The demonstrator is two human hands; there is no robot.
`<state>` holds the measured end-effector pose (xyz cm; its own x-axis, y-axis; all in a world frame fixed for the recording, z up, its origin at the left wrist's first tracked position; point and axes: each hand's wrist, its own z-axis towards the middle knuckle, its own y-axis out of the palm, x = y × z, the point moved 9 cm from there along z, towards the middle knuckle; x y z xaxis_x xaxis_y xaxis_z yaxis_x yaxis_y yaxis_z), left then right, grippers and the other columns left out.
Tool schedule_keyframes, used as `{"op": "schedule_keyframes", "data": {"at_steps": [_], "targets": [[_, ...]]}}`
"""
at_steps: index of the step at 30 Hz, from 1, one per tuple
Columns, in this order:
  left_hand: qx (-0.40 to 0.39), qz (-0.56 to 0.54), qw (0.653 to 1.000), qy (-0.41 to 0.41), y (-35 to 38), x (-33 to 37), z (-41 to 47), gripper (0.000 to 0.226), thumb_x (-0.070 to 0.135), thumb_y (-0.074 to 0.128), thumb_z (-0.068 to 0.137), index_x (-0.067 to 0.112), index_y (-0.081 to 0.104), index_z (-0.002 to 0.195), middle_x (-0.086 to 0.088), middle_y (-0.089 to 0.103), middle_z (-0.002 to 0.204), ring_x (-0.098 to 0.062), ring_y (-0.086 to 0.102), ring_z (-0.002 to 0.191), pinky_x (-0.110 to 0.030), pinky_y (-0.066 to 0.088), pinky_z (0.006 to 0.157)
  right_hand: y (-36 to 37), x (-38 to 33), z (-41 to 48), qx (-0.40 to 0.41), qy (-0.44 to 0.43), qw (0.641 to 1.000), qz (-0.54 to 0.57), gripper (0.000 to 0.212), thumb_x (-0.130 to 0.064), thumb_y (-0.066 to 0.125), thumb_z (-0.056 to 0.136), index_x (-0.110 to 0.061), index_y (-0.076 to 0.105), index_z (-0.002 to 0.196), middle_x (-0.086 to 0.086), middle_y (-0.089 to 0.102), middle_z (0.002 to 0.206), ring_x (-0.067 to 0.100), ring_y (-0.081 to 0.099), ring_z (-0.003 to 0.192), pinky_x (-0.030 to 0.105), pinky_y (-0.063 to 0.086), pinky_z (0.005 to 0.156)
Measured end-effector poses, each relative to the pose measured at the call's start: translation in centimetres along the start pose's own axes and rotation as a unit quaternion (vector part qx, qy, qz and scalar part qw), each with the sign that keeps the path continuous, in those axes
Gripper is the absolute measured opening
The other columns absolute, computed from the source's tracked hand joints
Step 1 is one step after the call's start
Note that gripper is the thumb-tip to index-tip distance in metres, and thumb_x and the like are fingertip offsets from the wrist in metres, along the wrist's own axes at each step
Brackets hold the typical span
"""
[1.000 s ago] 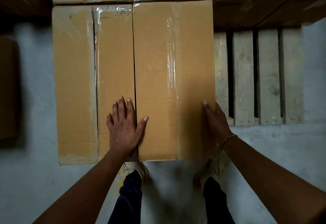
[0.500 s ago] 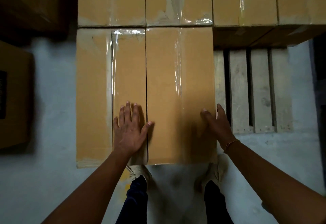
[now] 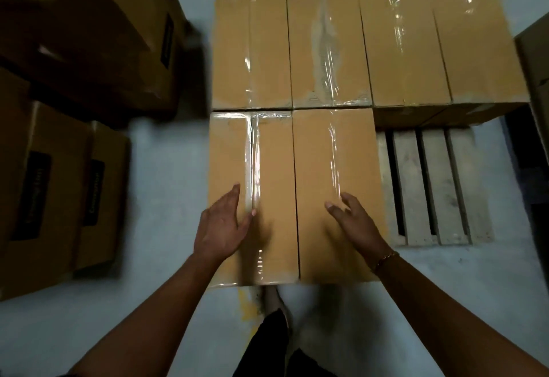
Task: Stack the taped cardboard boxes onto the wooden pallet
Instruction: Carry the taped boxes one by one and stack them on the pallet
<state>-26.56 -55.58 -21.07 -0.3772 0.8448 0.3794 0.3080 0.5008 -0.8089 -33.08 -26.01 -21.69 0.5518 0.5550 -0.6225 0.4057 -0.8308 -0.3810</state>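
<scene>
Straight before you, the near-left box [image 3: 276, 154] and the near-right box [image 3: 315, 154] sit side by side on the wooden pallet [image 3: 427, 186], long sides touching. Behind them, the back row [image 3: 407, 50] of four boxes runs left to right across the pallet, butted against the near pair. Right of the near-right box, the pallet's slats lie uncovered in front of the back row's two right-hand boxes. On the floor [image 3: 163, 198] to your left stand the far pile [image 3: 89, 35] and, nearer you, the near pile [image 3: 59, 198]. Your left hand [image 3: 222, 228] is over the near-left box, your right hand [image 3: 356, 225] over the near-right box; contact cannot be told.
</scene>
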Motion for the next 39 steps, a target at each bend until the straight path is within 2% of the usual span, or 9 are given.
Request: {"op": "schedule_keyframes", "data": {"at_steps": [2,7,13,16,19,23,26,34,39], "targets": [[0.007,-0.034,0.999,-0.008,-2.2,-1.1,-1.5,0.080,0.066,0.040,0.100,0.026,0.014,0.164,-0.005,0.041,0.161,-0.029,0.062,0.122,-0.049,0.043,0.109,1.6,-1.4,-1.8,-0.025,-0.009,1.000,-0.010,0.069,-0.051,0.059,0.099,-0.026,0.033,0.158,0.003,0.034,0.165,0.026,0.036,0.148,0.047,0.037,0.116],[0.056,-0.076,0.995,-0.040,-6.7,-4.8,-6.0,0.081,0.064,0.045,0.100,0.029,0.012,0.164,0.000,0.036,0.164,-0.025,0.044,0.143,-0.046,0.041,0.114,5.3,-4.9,-5.7,-0.057,-0.032,0.998,-0.017,0.063,-0.045,0.059,0.101,-0.025,0.036,0.156,0.002,0.037,0.163,0.026,0.038,0.146,0.040,0.037,0.110],[0.121,-0.125,0.982,-0.070,-11.1,-10.8,-12.0,0.077,0.063,0.047,0.099,0.032,0.016,0.163,0.002,0.036,0.164,-0.021,0.037,0.148,-0.049,0.038,0.116,11.5,-10.0,-9.9,-0.093,-0.078,0.993,-0.007,0.061,-0.041,0.060,0.101,-0.023,0.040,0.156,0.000,0.040,0.161,0.023,0.041,0.144,0.032,0.034,0.107],[0.159,-0.144,0.973,-0.087,-14.0,-15.0,-14.7,0.072,0.060,0.050,0.100,0.028,0.027,0.161,0.002,0.039,0.162,-0.019,0.038,0.147,-0.045,0.038,0.115,15.6,-12.3,-11.5,-0.106,-0.090,0.990,-0.010,0.057,-0.042,0.061,0.100,-0.024,0.045,0.152,-0.001,0.046,0.156,0.014,0.047,0.130,0.029,0.035,0.105],[0.216,-0.138,0.962,-0.097,-18.1,-19.5,-16.7,0.069,0.062,0.046,0.097,0.025,0.042,0.155,0.003,0.048,0.155,-0.016,0.044,0.141,-0.041,0.042,0.111,20.7,-14.7,-12.7,-0.131,-0.095,0.987,-0.011,0.056,-0.038,0.061,0.101,-0.021,0.045,0.152,0.001,0.048,0.154,0.016,0.047,0.135,0.032,0.035,0.110],[0.298,-0.145,0.941,-0.072,-23.8,-24.6,-19.0,0.051,0.051,0.051,0.100,0.020,0.058,0.140,0.005,0.062,0.133,-0.014,0.059,0.121,-0.038,0.052,0.094,28.2,-18.4,-13.7,-0.158,-0.105,0.982,-0.007,0.055,-0.036,0.061,0.101,-0.019,0.047,0.150,0.001,0.050,0.151,0.010,0.047,0.129,0.030,0.035,0.111],[0.336,-0.140,0.930,-0.047,-28.0,-29.6,-19.9,0.042,0.044,0.053,0.100,0.018,0.064,0.131,0.005,0.065,0.122,-0.014,0.061,0.112,-0.039,0.054,0.088,35.4,-21.4,-14.1,-0.172,-0.104,0.980,-0.007,0.056,-0.043,0.062,0.099,-0.024,0.047,0.150,-0.003,0.051,0.150,0.010,0.047,0.131,0.039,0.037,0.117],[0.377,-0.115,0.914,-0.097,-38.0,-50.0,-19.8,0.038,0.045,0.053,0.099,0.020,0.065,0.126,0.003,0.063,0.123,-0.018,0.054,0.116,-0.045,0.049,0.093,55.8,-30.7,-15.0,-0.202,-0.102,0.974,0.004,0.063,-0.058,0.061,0.095,-0.032,0.045,0.150,-0.006,0.050,0.151,0.015,0.048,0.138,0.050,0.038,0.117],[0.334,-0.084,0.924,-0.166,-40.1,-62.3,-18.4,0.062,0.060,0.043,0.093,0.016,0.061,0.133,-0.007,0.057,0.138,-0.031,0.048,0.128,-0.048,0.039,0.101,66.1,-36.1,-15.2,-0.207,-0.104,0.973,0.015,0.086,-0.068,0.061,0.090,-0.031,0.027,0.160,-0.004,0.032,0.165,0.020,0.037,0.148,0.053,0.037,0.118]]}}
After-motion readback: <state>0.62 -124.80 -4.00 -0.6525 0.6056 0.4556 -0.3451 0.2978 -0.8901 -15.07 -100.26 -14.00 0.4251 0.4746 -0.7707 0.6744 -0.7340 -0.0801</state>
